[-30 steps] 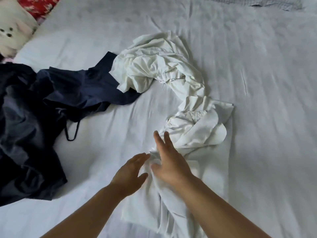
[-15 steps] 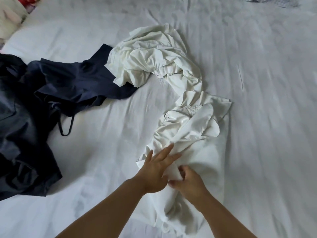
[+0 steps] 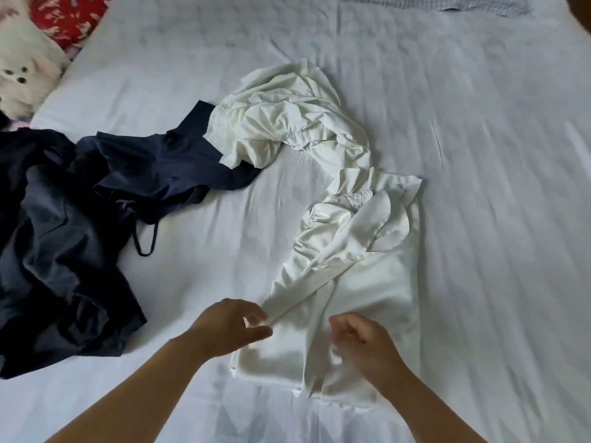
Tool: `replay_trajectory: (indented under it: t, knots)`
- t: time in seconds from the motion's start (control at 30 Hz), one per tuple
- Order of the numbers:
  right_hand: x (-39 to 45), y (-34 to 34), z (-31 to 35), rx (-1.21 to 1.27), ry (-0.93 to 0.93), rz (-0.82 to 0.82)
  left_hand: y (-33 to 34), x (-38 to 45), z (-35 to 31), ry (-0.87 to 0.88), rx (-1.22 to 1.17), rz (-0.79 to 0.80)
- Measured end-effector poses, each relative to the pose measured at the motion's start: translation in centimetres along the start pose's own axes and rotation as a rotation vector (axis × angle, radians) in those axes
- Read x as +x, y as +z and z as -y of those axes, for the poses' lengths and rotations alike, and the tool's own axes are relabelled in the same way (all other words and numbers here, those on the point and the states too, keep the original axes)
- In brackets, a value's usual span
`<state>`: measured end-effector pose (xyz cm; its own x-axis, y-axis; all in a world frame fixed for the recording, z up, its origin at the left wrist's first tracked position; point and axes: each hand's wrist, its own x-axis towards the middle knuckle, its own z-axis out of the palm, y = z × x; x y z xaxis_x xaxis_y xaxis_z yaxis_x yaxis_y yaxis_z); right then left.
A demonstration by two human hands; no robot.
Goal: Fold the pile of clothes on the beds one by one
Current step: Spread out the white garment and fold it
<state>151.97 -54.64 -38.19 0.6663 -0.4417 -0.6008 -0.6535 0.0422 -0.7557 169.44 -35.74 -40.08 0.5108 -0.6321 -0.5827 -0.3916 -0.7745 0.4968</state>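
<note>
A long white garment (image 3: 361, 282) lies crumpled on the white bed sheet (image 3: 499, 219). It runs from a bunched heap at the centre down to a flatter part near me. My left hand (image 3: 228, 327) pinches the garment's left edge between thumb and fingers. My right hand (image 3: 364, 342) has its fingers curled into the cloth at the lower right of the flat part. A pile of dark navy clothes (image 3: 64, 238) sits to the left, with one piece tucked under the white heap.
A white plush toy (image 3: 22, 71) and a red floral cloth (image 3: 67, 17) lie at the top left corner. A checked grey fabric (image 3: 447, 3) shows at the top edge. The sheet stretches wide to the right.
My hands have moved apart. The left went from lying flat on the cloth to pinching its left edge, and the right shifted to the right. The lower part of the garment lies flatter now.
</note>
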Motion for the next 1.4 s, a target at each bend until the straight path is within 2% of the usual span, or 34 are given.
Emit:
replay_trajectory:
  t: [0.07,0.17,0.3,0.37,0.43,0.5,0.57,0.6,0.67,0.77,0.87,0.9,0.93,1.0,1.03,1.07,1.1,1.13,1.17,1.23,1.27,1.33,1.4]
  knots:
    - [0.7,-0.6,0.4,0.014,-0.020,-0.066,1.3,0.9,-1.3,0.061,-0.075,-0.215]
    - [2.5,-2.2,0.9,-0.026,-0.063,-0.155,3.0,2.6,-4.1,0.196,-0.158,-0.341]
    - [5.6,-5.2,1.8,-0.063,-0.101,-0.269,4.5,5.5,-7.8,0.410,-0.119,-0.363]
    - [7.5,-6.5,2.0,-0.172,-0.153,-0.282,5.3,7.3,-9.1,0.494,0.016,-0.286]
    - [9.4,-7.3,2.1,-0.343,-0.152,-0.257,6.3,9.1,-9.8,0.489,0.202,-0.230]
    - [11.4,-7.7,2.3,-0.516,-0.095,-0.205,7.1,11.2,-10.5,0.410,0.358,-0.204]
    - [13.5,-7.7,2.6,-0.582,-0.041,-0.129,7.2,13.5,-11.0,0.260,0.436,-0.190]
    - [14.3,-7.5,2.9,-0.585,-0.049,-0.097,7.0,14.5,-11.0,0.177,0.457,-0.198]
    - [16.2,-7.3,3.4,-0.578,-0.181,-0.051,5.9,16.7,-10.7,0.035,0.472,-0.244]
    - [18.1,-7.4,4.5,-0.579,-0.461,-0.056,2.4,19.3,-10.2,-0.188,0.307,-0.325]
    - [19.0,-7.8,4.0,-0.659,-0.562,-0.269,0.0,20.6,-10.3,-0.468,-0.091,-0.443]
    - [19.1,-7.8,3.5,-0.676,-0.562,-0.343,0.0,20.5,-10.4,-0.448,-0.118,-0.491]
    - [19.0,-7.7,2.9,-0.690,-0.564,-0.387,0.4,20.3,-10.4,-0.309,-0.072,-0.571]
    - [19.0,-7.7,1.6,-0.745,-0.536,-0.348,1.7,19.6,-10.4,0.215,0.145,-0.637]
    - [19.1,-7.8,0.8,-0.801,-0.501,-0.291,2.4,19.4,-10.3,0.438,0.313,-0.570]
    - [19.1,-8.1,0.1,-0.874,-0.462,-0.247,2.8,19.4,-9.9,0.547,0.475,-0.457]
    - [19.2,-8.7,-0.6,-0.952,-0.421,-0.226,3.0,19.6,-9.5,0.514,0.582,-0.338]
    - [19.2,-9.3,-1.4,-1.010,-0.363,-0.221,3.2,19.8,-8.6,0.388,0.614,-0.270]
    - [19.1,-9.9,-2.0,-1.033,-0.291,-0.230,3.3,20.0,-7.5,0.235,0.581,-0.277]
    - [18.6,-11.1,-2.6,-0.970,-0.124,-0.289,2.9,19.9,-5.9,-0.014,0.391,-0.376]
    - [18.1,-11.4,-2.6,-0.901,-0.054,-0.352,2.6,19.6,-5.4,-0.074,0.257,-0.438]
    - [16.9,-11.4,-2.4,-0.710,0.031,-0.524,2.0,18.5,-5.1,-0.082,0.019,-0.588]
    - [15.4,-10.7,-2.2,-0.552,0.056,-0.651,2.1,17.2,-5.2,-0.064,-0.090,-0.653]
